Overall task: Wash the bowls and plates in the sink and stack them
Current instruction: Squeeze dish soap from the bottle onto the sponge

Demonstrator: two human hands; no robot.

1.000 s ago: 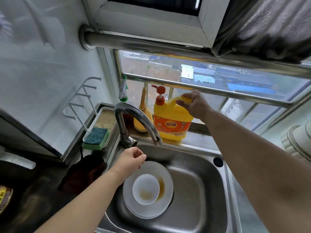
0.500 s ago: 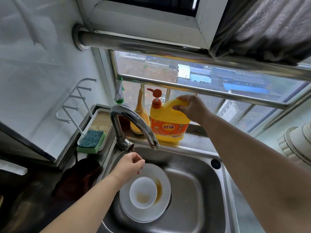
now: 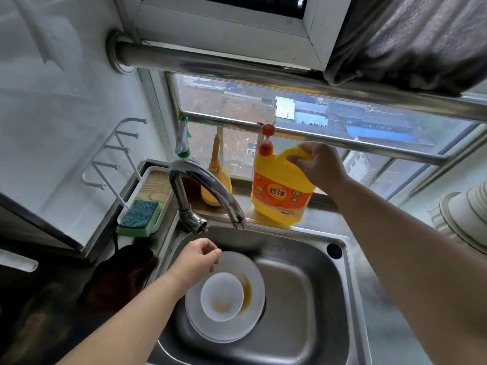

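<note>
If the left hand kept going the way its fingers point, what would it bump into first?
Probably the inside back wall of the sink, below the tap. The left hand hovers over the plates, loosely curled, pointing forward and right. Depth is hard to judge, so it might pass under the spout first.

Soiled white crockery in the stainless-steel sink.
A small white bowl with brownish residue sits upright on stacked white round plates, stained beside it, at the basin's left.

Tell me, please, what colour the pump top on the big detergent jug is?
Orange-red, on the yellow detergent jug; the head view shows it.
</note>
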